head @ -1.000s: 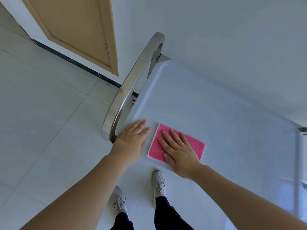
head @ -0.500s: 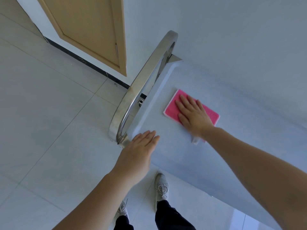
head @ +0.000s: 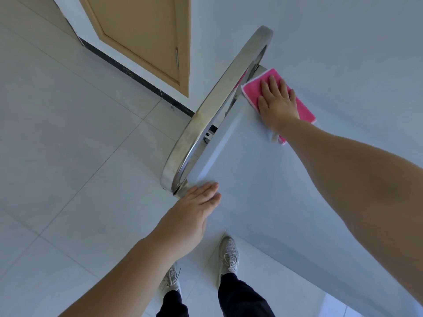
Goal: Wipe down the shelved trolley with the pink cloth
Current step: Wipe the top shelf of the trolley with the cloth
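pink cloth [head: 302, 106] lies flat under right hand [head: 278, 104] on trolley [head: 263, 175] top.

Cloth [head: 304, 108] on trolley top [head: 263, 179]

Bright, even daylight from where I'm watching, cool bluish cast over everything; I can't tell where the light comes from. Shadows are soft and faint, only a weak one under the right hand [head: 278, 104] on the trolley top [head: 263, 179]. The steel handle [head: 206, 124] carries a long pale glare streak plus a pink reflection of the cloth [head: 254, 88] near its far end. Wide-angle warp is strong (floor tile [head: 68, 145] joints and the door [head: 146, 37] edge lean outward), and both forearms balloon at the near edges. Focus is decent mid-frame, fingers slightly soft. White wall [head: 332, 30] nearly blown out, little texture.
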Demonstrator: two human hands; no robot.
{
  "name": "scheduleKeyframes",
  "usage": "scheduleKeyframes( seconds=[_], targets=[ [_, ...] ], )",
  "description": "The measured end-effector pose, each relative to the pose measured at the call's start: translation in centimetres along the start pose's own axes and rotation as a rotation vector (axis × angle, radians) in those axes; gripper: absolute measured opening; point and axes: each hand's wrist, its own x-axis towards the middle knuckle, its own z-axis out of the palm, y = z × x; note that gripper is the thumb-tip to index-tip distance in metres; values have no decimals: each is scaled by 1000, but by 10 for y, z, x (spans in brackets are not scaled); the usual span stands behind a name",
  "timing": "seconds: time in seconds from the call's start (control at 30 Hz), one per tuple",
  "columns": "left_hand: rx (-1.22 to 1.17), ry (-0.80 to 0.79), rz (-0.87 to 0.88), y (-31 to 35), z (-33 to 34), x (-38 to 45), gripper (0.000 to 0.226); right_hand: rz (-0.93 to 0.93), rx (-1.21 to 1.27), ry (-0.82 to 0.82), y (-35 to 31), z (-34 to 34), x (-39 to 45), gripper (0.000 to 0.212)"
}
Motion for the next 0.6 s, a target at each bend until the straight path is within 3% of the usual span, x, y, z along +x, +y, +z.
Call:
scheduleKeyframes(
  seconds=[0.33, 0.6],
  targets=[
    [28, -21, 19, 5, -3, -4, 49, -279, -8, -2, -53, 18, -47, 63],
    [109, 39, -94, 30, -19, -61, 43, -312, -47, -30, -53, 15, -56, 61]
  ],
)
